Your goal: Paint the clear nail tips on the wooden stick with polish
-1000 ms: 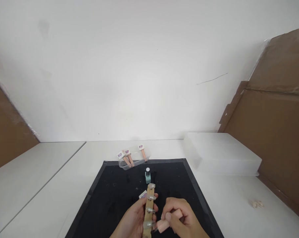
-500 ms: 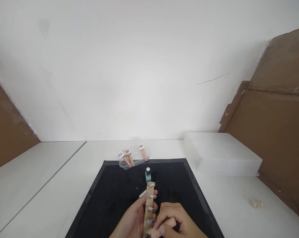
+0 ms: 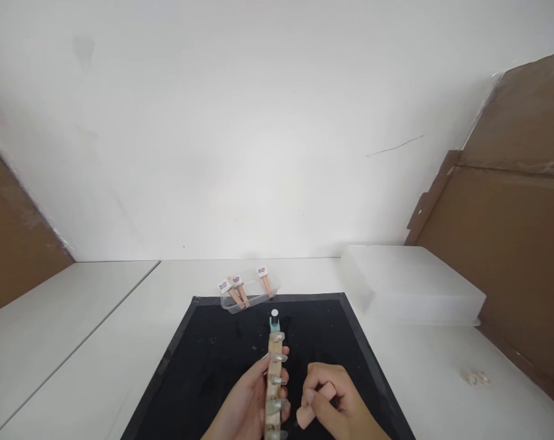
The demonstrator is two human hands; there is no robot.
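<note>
The likeliest trouble is at the wooden stick (image 3: 273,369), held gripped in the left hand (image 3: 246,403) above the black mat (image 3: 213,373). Several clear nail-shaped tips (image 3: 277,406) sit crosswise along it, jutting toward the right hand (image 3: 339,397). That hand is closed around a short pink handle (image 3: 305,417), just beside the stick and apart from it; its working end is too small to make out. If the handle swings back carelessly, it could knock a tip askew or loose, since the tips stick out past the wood. The left fingertips wrap around the same side, so a tightening or sliding grip could nudge the tips as well.

The small bottle (image 3: 274,326) stands upright near the stick's far end; whether they touch, I cannot tell. Pushing the stick forward could tip it over. The clear tray (image 3: 233,310) is farther off and seems at little risk.
</note>
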